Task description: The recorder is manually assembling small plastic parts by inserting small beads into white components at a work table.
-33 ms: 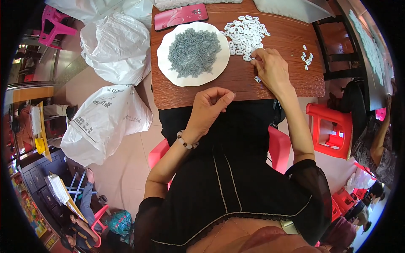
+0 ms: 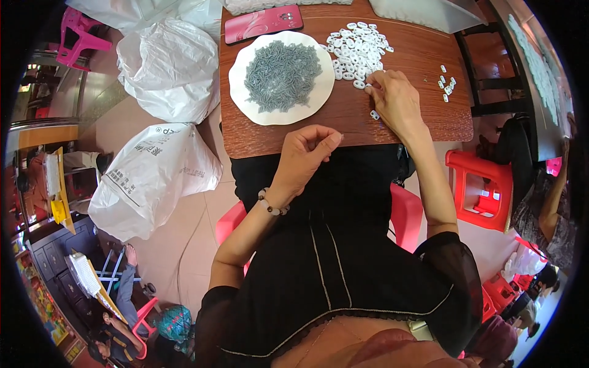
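Observation:
On the brown wooden table sits a white wavy-rimmed plate (image 2: 239,101) heaped with small grey-blue rod-shaped pieces (image 2: 282,76). To its right spreads a pile of small white oval pieces with holes (image 2: 356,52). My right hand (image 2: 397,101) is at the pile's near right edge, thumb and fingers pinched together; what lies between the tips is too small to make out. A single white piece (image 2: 375,115) rests below that hand. My left hand (image 2: 307,153), a beaded bracelet on its wrist, hovers at the table's front edge with thumb and forefinger pinched; anything held is too tiny to name.
A pink phone (image 2: 264,24) lies behind the plate. Several white pieces (image 2: 446,86) are scattered at the table's right. Big white sacks (image 2: 153,178) stand on the floor to the left, a red stool (image 2: 481,190) to the right. Other people sit farther off.

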Available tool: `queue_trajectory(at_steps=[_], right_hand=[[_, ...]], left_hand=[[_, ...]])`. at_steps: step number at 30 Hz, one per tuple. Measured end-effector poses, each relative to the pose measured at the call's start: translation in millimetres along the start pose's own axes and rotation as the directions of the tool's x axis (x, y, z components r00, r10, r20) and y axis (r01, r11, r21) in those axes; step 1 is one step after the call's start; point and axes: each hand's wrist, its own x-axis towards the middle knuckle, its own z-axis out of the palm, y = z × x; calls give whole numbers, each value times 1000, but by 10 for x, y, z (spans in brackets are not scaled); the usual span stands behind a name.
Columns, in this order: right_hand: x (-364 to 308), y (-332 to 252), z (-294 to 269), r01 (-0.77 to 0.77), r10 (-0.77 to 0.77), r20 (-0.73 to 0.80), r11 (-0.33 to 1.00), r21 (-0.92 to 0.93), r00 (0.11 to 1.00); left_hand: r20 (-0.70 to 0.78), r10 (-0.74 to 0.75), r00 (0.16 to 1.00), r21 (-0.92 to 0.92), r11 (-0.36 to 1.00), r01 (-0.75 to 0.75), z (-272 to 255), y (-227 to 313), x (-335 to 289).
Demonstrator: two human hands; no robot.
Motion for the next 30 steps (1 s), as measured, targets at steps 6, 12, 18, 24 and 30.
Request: queue_trajectory(at_steps=[6, 12, 18, 24, 30], right_hand=[[-51, -50, -39, -79, 79, 6, 996, 32, 997], [-164, -112, -168, -181, 261, -66, 811, 556, 963], [-320, -210, -351, -337, 262, 230, 512, 790, 937], [-472, -222, -401, -308, 192, 242, 567, 764, 951], [-573, -306, -306, -396, 277, 296, 460, 795, 914]], left_hand=[[26, 28, 999, 46, 999, -29, 72, 47, 93], [40, 22, 999, 39, 999, -23, 88, 53, 99], [43, 6, 999, 42, 999, -7, 74, 47, 89], [-2, 45, 999, 9, 999, -45, 132, 88, 106], [56, 16, 998, 53, 998, -19, 165, 107, 147]])
